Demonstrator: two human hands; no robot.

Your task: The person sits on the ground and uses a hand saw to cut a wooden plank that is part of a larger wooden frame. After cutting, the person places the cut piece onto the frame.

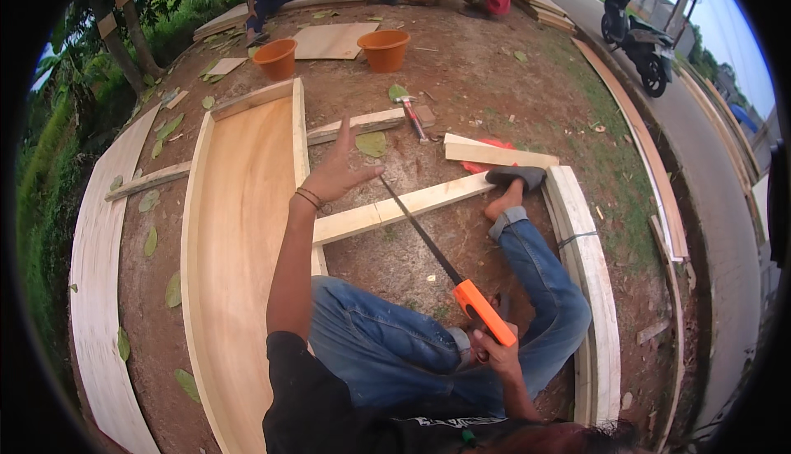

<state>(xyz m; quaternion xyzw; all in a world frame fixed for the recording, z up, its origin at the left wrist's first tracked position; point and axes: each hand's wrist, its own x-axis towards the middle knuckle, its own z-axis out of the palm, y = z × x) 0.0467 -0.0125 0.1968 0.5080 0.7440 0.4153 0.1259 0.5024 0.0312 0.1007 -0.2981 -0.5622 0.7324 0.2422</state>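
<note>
Head view is showing bare brown ground [461, 67] outdoors, strewn with leaves and boards, a road running down the right edge. At centre, the left hand [334, 175] is spreading open, fingers splayed, resting by a wooden batten [412, 204] lying across the dirt. At lower centre, the right hand [497, 357] is gripping the orange handle of a handsaw [449, 273], its blade tip touching the batten. Two orange buckets [384, 49] are standing at upper centre.
</note>
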